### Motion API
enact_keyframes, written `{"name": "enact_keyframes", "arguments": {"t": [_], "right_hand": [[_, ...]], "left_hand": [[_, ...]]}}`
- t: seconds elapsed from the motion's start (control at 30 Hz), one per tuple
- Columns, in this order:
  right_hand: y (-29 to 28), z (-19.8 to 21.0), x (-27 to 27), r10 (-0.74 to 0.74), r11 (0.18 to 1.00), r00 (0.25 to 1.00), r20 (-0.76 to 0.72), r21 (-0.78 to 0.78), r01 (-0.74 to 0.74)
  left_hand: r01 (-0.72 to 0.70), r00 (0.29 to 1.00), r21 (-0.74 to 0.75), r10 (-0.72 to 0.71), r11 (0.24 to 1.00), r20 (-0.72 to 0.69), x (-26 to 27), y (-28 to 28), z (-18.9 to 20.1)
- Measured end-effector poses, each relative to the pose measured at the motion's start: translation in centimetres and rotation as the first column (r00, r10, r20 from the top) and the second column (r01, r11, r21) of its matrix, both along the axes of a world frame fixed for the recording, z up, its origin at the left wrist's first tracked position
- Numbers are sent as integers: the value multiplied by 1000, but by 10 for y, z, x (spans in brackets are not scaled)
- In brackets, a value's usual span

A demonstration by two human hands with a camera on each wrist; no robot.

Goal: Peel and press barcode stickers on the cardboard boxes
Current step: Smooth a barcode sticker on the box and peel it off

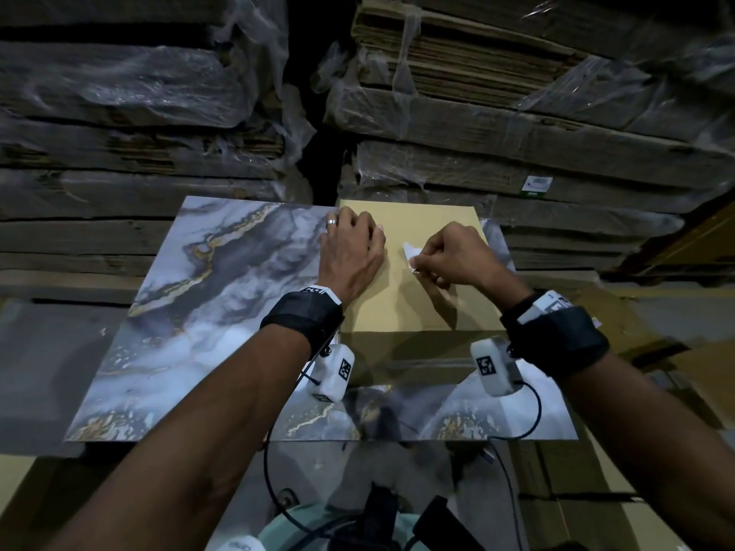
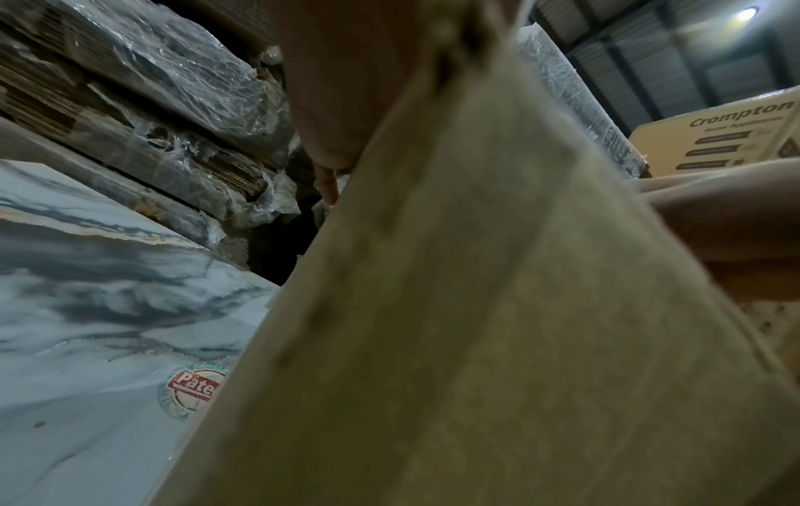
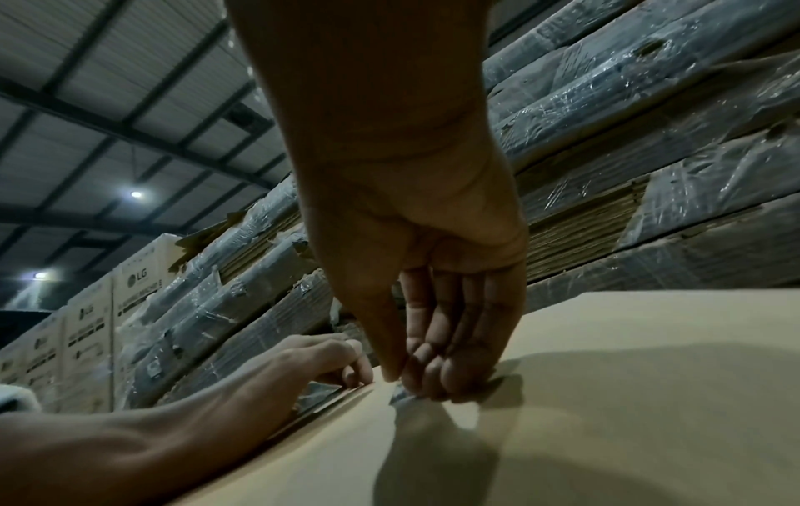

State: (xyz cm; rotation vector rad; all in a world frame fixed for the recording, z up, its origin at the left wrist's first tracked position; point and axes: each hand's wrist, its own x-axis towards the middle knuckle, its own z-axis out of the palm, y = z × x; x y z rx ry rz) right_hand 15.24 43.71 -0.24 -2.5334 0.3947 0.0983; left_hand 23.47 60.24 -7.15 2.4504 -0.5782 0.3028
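Note:
A plain tan cardboard box lies on the marble-patterned tabletop. My left hand lies on the box's far left edge, and in the right wrist view its fingers curl down over that edge. My right hand hovers just above the box top and pinches a small white sticker between thumb and fingertips. Part of the sticker curls upward. The right wrist view shows the sticker at the fingertips, touching or nearly touching the box. The box wall fills the left wrist view.
Tall stacks of plastic-wrapped flattened cartons stand right behind the table, with a dark gap between them. A printed Crompton carton stands to the right and LG cartons to the left. Camera cables hang below my wrists.

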Motion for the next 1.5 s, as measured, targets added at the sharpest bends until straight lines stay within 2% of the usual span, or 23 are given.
{"name": "enact_keyframes", "arguments": {"t": [0.33,0.47,0.57,0.77,0.87,0.93,1.03,1.1,1.3,1.5], "right_hand": [[-8,25,21,119,986,987,-110,-107,-131],[-8,36,27,170,965,978,-117,-180,-190],[-7,40,27,196,965,975,-105,-158,-211],[-11,36,23,77,997,995,57,-36,-75],[-5,25,24,84,988,996,43,-135,-78],[2,15,27,43,980,997,68,-199,-29],[6,3,30,-1,982,996,92,-189,19],[5,2,28,-9,992,994,113,-126,23],[3,-12,0,-87,995,955,283,61,73],[11,-26,-20,-45,999,901,431,13,43]], "left_hand": [[-13,1000,35,13,999,8,0,-1,2],[-5,1000,24,5,1000,3,0,0,2],[-1,1000,21,1,1000,1,-1,0,3],[2,1000,17,-2,1000,11,-2,0,3],[11,1000,17,-11,1000,9,-2,0,3],[7,1000,20,-8,1000,10,-2,1,3],[5,1000,14,-5,1000,13,-2,1,4],[7,1000,13,-7,1000,9,-2,1,4],[0,1000,19,0,1000,2,-1,0,2],[7,1000,9,-7,1000,1,-1,0,2]]}}
